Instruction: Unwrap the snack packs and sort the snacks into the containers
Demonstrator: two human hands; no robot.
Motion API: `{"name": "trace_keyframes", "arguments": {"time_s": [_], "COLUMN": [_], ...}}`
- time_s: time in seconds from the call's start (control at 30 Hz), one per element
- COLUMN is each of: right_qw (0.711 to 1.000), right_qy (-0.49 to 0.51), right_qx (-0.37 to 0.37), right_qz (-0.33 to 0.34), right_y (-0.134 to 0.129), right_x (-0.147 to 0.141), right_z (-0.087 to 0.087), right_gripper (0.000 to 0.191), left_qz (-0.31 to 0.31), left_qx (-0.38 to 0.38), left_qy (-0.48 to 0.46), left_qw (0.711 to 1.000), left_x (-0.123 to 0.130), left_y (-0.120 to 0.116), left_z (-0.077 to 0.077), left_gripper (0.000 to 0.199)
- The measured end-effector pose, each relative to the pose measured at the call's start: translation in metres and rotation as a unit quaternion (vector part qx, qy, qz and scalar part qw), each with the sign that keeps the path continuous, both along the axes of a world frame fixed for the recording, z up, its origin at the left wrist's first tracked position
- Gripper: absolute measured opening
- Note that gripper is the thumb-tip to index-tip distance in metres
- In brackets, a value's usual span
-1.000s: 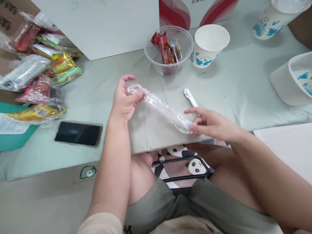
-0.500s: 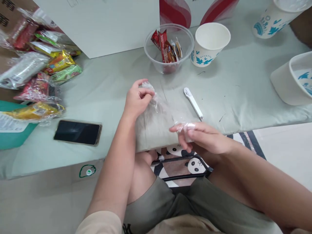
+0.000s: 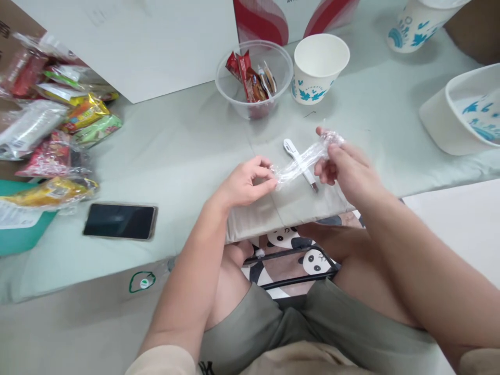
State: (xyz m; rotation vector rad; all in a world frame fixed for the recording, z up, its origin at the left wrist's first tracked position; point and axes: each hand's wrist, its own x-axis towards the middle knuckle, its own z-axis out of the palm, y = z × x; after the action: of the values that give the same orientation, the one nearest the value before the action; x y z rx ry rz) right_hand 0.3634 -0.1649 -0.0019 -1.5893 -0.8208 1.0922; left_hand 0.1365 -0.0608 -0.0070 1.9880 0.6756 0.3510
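Observation:
A strip of clear plastic wrap is stretched between my two hands, bunched and narrow along its middle. My left hand pinches its lower end between thumb and fingertips. The upper end is gathered in my right hand, with crumpled film showing above the thumb. Under the wrap, a white utility knife lies on the cloth, its dark tip toward me. Just beyond my hands stands a clear plastic bowl holding several small wrapped snacks, some in red packets.
Beside the bowl is a white paper cup with blue leaves. A white bin and another cup stand to the right. A phone lies left, near piled snack packets. A white box stands behind.
The film was spread loosely over the table edge; now it is drawn into a narrow strip. My right hand has moved up and away from me, my left slightly right and nearer.

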Motion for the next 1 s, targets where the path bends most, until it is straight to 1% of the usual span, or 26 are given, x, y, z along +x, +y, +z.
{"name": "trace_keyframes", "arguments": {"time_s": [0.07, 0.13, 0.23, 0.27, 0.33, 0.4, 0.43, 0.5, 0.57, 0.63, 0.67, 0.73, 0.77, 0.83, 0.9, 0.97, 1.0], "right_qw": [0.996, 0.982, 0.954, 0.944, 0.925, 0.902, 0.892, 0.88, 0.888, 0.91, 0.923, 0.946, 0.955, 0.966, 0.969, 0.964, 0.958], "right_qy": [-0.091, -0.178, -0.257, -0.267, -0.272, -0.262, -0.25, -0.212, -0.168, -0.135, -0.124, -0.117, -0.119, -0.136, -0.169, -0.209, -0.224], "right_qx": [0.0, -0.007, -0.01, -0.005, 0.015, 0.045, 0.062, 0.1, 0.132, 0.145, 0.138, 0.103, 0.08, 0.044, 0.028, 0.025, 0.025], "right_qz": [0.016, 0.059, 0.156, 0.192, 0.265, 0.339, 0.372, 0.413, 0.407, 0.364, 0.337, 0.285, 0.261, 0.215, 0.18, 0.166, 0.174], "right_y": [-0.002, -0.005, -0.009, -0.01, -0.013, -0.015, -0.017, -0.02, -0.022, -0.024, -0.024, -0.023, -0.022, -0.02, -0.018, -0.016, -0.015], "right_x": [0.0, -0.004, -0.016, -0.021, -0.033, -0.045, -0.049, -0.055, -0.056, -0.053, -0.05, -0.042, -0.038, -0.031, -0.027, -0.027, -0.028], "right_z": [-0.002, -0.002, 0.003, 0.004, 0.007, 0.008, 0.008, 0.009, 0.01, 0.011, 0.011, 0.012, 0.012, 0.012, 0.011, 0.01, 0.009], "right_gripper": [0.04, 0.031, 0.037, 0.036, 0.033, 0.033, 0.033, 0.032, 0.029, 0.028, 0.029, 0.032, 0.033, 0.034, 0.034, 0.033, 0.032], "left_qz": [0.01, 0.012, 0.007, 0.008, 0.025, 0.057, 0.073, 0.082, 0.06, 0.015, -0.009, -0.05, -0.057, -0.042, -0.019, -0.014, -0.016], "left_qx": [-0.022, -0.06, -0.143, -0.176, -0.236, -0.265, -0.263, -0.242, -0.207, -0.16, -0.134, -0.081, -0.058, -0.02, -0.016, -0.057, -0.086], "left_qy": [-0.059, -0.127, -0.213, -0.238, -0.28, -0.297, -0.289, -0.244, -0.172, -0.102, -0.082, -0.072, -0.072, -0.067, -0.062, -0.094, -0.126], "left_qw": [0.998, 0.99, 0.967, 0.955, 0.93, 0.916, 0.918, 0.936, 0.961, 0.982, 0.988, 0.993, 0.994, 0.997, 0.998, 0.994, 0.988], "left_x": [-0.003, -0.006, -0.005, -0.003, 0.002, 0.007, 0.009, 0.011, 0.012, 0.012, 0.012, 0.013, 0.014, 0.015, 0.015, 0.015, 0.015], "left_y": [0.0, 0.0, -0.003, -0.005, -0.007, -0.008, -0.008, -0.007, -0.005, -0.004, -0.004, -0.004, -0.005, -0.006, -0.006, -0.006, -0.006], "left_z": [0.003, 0.007, 0.012, 0.013, 0.014, 0.012, 0.01, 0.004, -0.002, -0.007, -0.008, -0.01, -0.01, -0.01, -0.01, -0.01, -0.01], "left_gripper": [0.028, 0.037, 0.052, 0.053, 0.046, 0.038, 0.037, 0.033, 0.029, 0.028, 0.026, 0.02, 0.018, 0.024, 0.037, 0.045, 0.046]}}
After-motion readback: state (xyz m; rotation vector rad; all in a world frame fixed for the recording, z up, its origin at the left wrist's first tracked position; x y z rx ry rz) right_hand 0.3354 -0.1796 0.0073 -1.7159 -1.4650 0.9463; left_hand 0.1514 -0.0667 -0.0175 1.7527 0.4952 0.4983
